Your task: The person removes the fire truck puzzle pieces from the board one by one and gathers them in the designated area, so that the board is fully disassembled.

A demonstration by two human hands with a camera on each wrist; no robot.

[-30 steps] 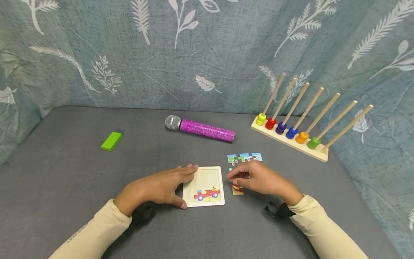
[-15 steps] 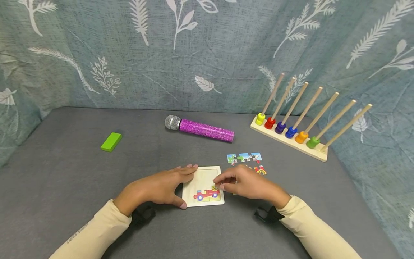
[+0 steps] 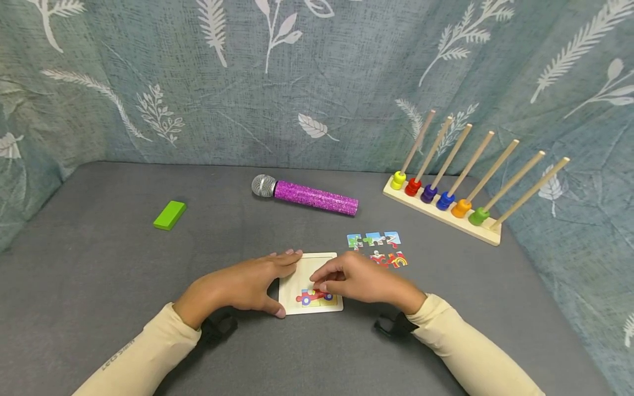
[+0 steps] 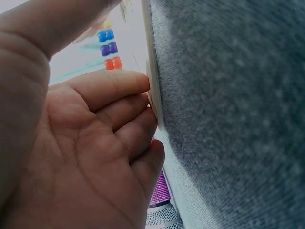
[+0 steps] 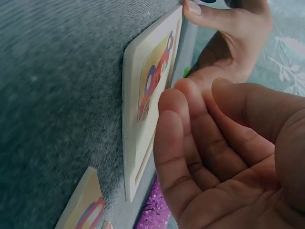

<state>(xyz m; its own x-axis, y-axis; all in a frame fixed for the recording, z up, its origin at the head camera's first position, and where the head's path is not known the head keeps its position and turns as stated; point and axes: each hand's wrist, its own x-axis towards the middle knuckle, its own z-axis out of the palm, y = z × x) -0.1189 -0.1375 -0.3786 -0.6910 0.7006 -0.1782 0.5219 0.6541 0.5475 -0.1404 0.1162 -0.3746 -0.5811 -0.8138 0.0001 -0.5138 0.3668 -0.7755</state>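
A square wooden puzzle tray [image 3: 302,275] lies on the dark grey tabletop, with a partly assembled red car picture [image 3: 319,297] in its lower right. My left hand [image 3: 247,283] rests at the tray's left side, fingers on the far edge and thumb at the near corner. Over the tray's right half, my right hand [image 3: 359,278] brings thumb and fingertips together just above the car. A bit of red puzzle piece [image 3: 316,286] seems to show at that pinch, mostly hidden by the fingers. In the right wrist view the thumb and fingers hide whatever is between them.
Several loose puzzle pieces [image 3: 398,259] lie right of the tray, some behind the right hand. A glittery purple microphone [image 3: 317,198] lies farther back. A wooden peg stand [image 3: 443,212] with coloured beads is at the right, a green block [image 3: 170,215] at the left.
My right hand has moved left from the loose pieces to above the car picture in the tray. My left hand stays at the tray's left side.
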